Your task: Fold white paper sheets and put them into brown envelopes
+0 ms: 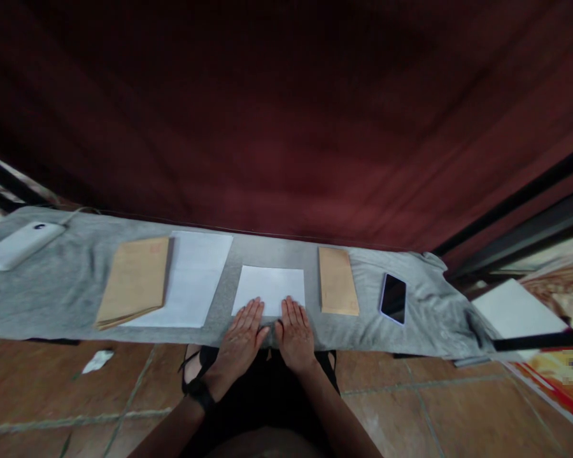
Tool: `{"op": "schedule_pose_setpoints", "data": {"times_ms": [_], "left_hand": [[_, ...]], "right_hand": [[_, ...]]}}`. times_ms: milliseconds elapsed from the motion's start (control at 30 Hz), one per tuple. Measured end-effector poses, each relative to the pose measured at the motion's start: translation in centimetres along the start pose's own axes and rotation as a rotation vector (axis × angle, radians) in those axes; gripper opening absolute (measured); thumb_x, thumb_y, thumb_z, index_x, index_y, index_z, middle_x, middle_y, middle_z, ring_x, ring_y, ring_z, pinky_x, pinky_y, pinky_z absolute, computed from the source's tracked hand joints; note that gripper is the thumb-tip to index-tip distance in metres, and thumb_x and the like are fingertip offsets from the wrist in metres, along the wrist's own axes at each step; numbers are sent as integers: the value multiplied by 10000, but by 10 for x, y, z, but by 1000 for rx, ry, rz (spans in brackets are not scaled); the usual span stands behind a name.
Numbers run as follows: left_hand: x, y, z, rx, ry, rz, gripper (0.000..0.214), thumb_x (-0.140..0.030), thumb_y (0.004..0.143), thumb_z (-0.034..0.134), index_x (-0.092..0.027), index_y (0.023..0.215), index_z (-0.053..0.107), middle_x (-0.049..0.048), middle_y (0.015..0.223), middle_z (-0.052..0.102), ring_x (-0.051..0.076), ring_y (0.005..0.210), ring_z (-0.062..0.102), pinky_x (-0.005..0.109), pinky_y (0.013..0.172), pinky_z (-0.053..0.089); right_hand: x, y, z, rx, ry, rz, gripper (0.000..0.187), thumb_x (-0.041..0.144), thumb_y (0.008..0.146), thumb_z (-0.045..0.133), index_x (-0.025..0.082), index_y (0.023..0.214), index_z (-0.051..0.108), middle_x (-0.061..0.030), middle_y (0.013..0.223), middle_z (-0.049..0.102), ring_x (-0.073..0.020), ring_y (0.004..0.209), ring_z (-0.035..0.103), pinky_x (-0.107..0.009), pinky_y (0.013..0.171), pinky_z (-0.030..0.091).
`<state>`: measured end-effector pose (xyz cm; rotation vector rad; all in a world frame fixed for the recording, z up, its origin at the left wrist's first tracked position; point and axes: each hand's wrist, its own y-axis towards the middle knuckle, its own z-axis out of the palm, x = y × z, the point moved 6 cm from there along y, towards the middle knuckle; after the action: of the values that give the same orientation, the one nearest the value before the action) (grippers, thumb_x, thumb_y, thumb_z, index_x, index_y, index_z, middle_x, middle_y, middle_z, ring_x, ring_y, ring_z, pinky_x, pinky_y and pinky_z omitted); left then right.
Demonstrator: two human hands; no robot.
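Note:
A small white sheet of paper point(270, 284) lies on the grey cloth, straight in front of me. Both hands rest flat at its near edge, fingers pointing away from me. My left hand point(242, 334) covers the near left corner, and my right hand point(296, 331) covers the near right corner. Neither hand grips anything. To the left, a stack of brown envelopes point(136, 277) partly overlaps larger white sheets point(195, 273). On the right lies a single-looking brown envelope point(338, 281).
A dark-screened phone point(393, 298) lies right of the envelope. A white device with a cable point(23, 245) sits at the far left. The grey cloth point(277, 248) covers a narrow surface against a dark red panel point(277, 127). A scrap of paper point(98, 361) lies on the tiled floor.

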<state>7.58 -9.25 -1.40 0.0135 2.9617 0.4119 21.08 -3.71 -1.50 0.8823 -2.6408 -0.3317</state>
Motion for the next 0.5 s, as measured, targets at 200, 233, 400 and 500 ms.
{"op": "schedule_pose_setpoints", "data": {"times_ms": [200,233,400,500], "left_hand": [[31,-2,-15,-17,77,-86,583,-425,1018,277,-94,1437,510,168,1507,502,275,1419,457,490,1204,333],[32,0,-17,-2,84,-87,579,-420,1017,272,-89,1408,542,174,1482,530,282,1395,486,500,1209,320],[29,12,-19,27,102,-90,556,-382,998,283,-74,1325,611,193,1371,628,304,1325,559,516,1192,340],[28,12,-18,-6,93,-100,558,-370,987,291,-63,1342,592,204,1373,623,314,1334,549,515,1169,375]], "right_hand": [[-10,-5,-5,-23,-1,51,529,282,1035,408,108,1534,388,-132,1563,420,-235,1450,397,-425,1211,295],[-10,-4,-6,-15,8,59,514,277,1035,404,105,1520,415,-133,1552,437,-236,1442,411,-425,1209,299],[-9,20,-4,15,64,122,458,259,1024,413,110,1441,530,-143,1488,522,-256,1406,464,-452,1182,338],[1,45,3,13,104,78,466,272,1029,400,122,1455,515,-111,1519,491,-244,1430,432,-418,1182,342]]}}
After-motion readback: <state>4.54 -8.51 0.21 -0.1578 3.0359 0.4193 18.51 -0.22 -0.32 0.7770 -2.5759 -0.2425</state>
